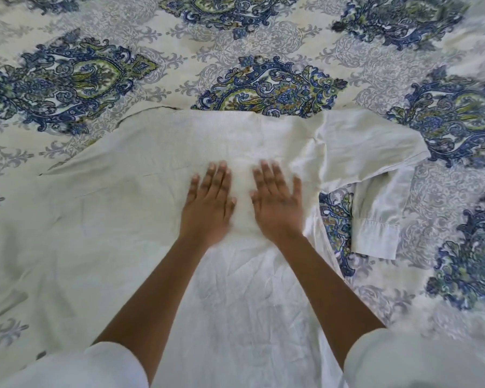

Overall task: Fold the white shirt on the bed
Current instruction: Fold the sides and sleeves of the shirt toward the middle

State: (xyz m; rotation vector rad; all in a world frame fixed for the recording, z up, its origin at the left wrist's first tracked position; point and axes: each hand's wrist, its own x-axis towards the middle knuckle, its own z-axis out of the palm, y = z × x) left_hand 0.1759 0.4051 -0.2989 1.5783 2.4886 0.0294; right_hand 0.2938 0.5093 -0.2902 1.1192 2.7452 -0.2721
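Shirt: our white, creased cloth shirt (118,208) lies spread over the centre and lower left of the frame, on the bed.
Bed: its cream cover with blue and green medallions (266,88) shows along the upper, left and right sides of the frame.
Left hand (207,208): flat on the shirt at centre frame, fingers (221,175) straight and released, grasping nothing.
Right hand (277,205): just beside the left, also flat, its fingers spread and released.
Sleeve: the long white sleeve (375,169) lies bent at right of centre, and a patch of cover shows between it and the shirt's body.
Step in hand: we judge it to be smoothing the body before a fold.
Doing it well: with palms flat, we should sweep outward from the centre, chase the creases at lower centre to the edges, then straighten the bent sleeve before folding it in.
View: both hands are slightly blurred, so they may be sliding rather than pressing.
Containers: we see none.
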